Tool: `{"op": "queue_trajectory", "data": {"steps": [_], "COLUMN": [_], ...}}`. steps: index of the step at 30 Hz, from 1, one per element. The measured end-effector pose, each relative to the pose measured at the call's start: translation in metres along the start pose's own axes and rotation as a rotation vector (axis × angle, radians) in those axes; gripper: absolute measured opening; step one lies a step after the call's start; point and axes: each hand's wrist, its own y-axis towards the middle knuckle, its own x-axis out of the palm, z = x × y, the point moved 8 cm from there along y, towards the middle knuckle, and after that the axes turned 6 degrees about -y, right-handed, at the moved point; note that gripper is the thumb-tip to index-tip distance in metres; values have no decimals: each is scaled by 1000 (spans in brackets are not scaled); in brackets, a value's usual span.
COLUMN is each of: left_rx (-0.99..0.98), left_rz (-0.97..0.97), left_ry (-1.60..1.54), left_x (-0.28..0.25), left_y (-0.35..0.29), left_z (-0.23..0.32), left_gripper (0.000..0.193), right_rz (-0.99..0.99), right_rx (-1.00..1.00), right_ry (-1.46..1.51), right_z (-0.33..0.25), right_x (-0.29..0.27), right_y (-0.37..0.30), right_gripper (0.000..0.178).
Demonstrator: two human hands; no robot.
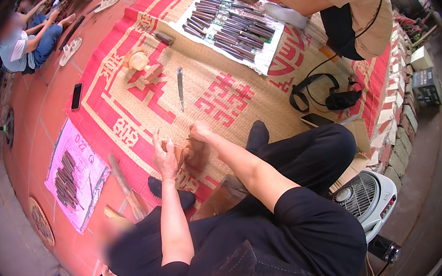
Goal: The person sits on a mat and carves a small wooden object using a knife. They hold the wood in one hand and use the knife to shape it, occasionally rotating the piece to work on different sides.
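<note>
The left hand (165, 159) holds a brown piece (180, 154) along its inner side, over the patterned mat (156, 84); the right hand (200, 131) curls just beyond it (whether gripping anything, I cannot tell).

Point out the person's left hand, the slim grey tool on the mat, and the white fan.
Left hand (166, 162), head view: middle of the hand.
Slim grey tool (180, 87), head view: middle of its length.
White fan (359, 194), head view: the grille.
</note>
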Motion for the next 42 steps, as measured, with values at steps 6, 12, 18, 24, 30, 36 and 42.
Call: {"op": "queue_trajectory", "data": {"steps": [6, 12, 18, 24, 30, 36, 42], "left_rx": [-81, -2, -17, -18, -52, 10, -110], "left_rz": [8, 25, 76, 59, 96, 134, 147], "left_ry": [18, 32, 17, -15, 1, -33, 3], "left_x": [-6, -3, -7, -7, -9, -14, -16], "left_y": [0, 2, 0, 3, 0, 1, 7], "left_z": [-3, -3, -6, -12, -15, -17, -34], "left_gripper": [52, 50, 49, 48, 49, 49, 49], "right_rz": [-157, -36, -61, 67, 148, 148, 195], "right_rx": [22, 152, 31, 110, -27, 32, -60], "right_ry": [603, 261, 575, 313, 449, 191, 424], "right_z": [-61, -6, -64, -23, -66, -40, -74], "right_x": [-41, -23, -53, -34, -52, -41, -56], "right_y": [-35, -31, -46, -39, -52, -41, -53], "right_gripper": [25, 27, 25, 25, 30, 23, 26]}}
